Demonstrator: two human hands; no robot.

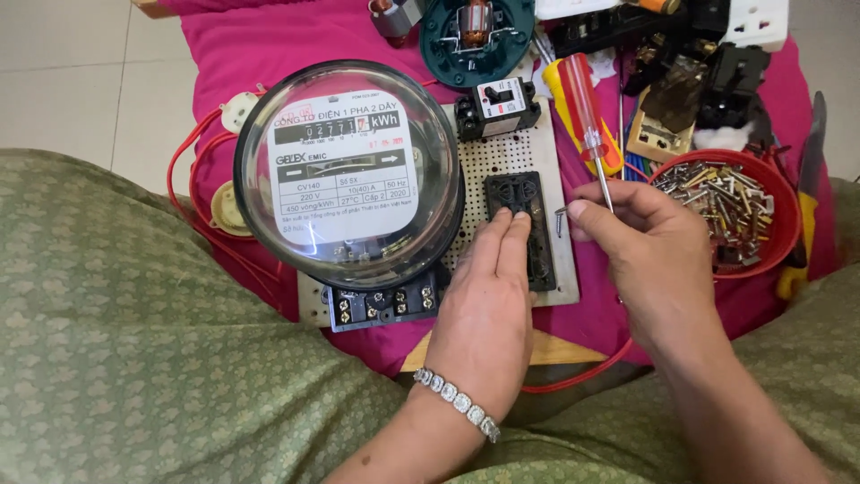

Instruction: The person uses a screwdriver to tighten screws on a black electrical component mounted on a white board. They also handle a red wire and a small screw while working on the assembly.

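My left hand (488, 309) lies flat on a black socket strip (522, 202), fingertips pressing it onto a white perforated board (488, 161). My right hand (649, 251) pinches a small screw (560, 218) between thumb and forefinger, just right of the socket strip, while also gripping a red-and-yellow-handled screwdriver (582, 103) whose handle points away from me. A round glass-domed electricity meter (345, 175) sits on the board's left side, with a black terminal block (381, 305) below it. A small black circuit breaker (497, 103) is mounted at the board's top.
A red bowl (779, 229) holding several screws stands at the right, a yellow-handled tool (806, 215) beside it. Red wires (193, 188) loop at the left. A green motor housing (475, 36) and black electrical parts (717, 63) lie at the back on pink cloth (296, 40).
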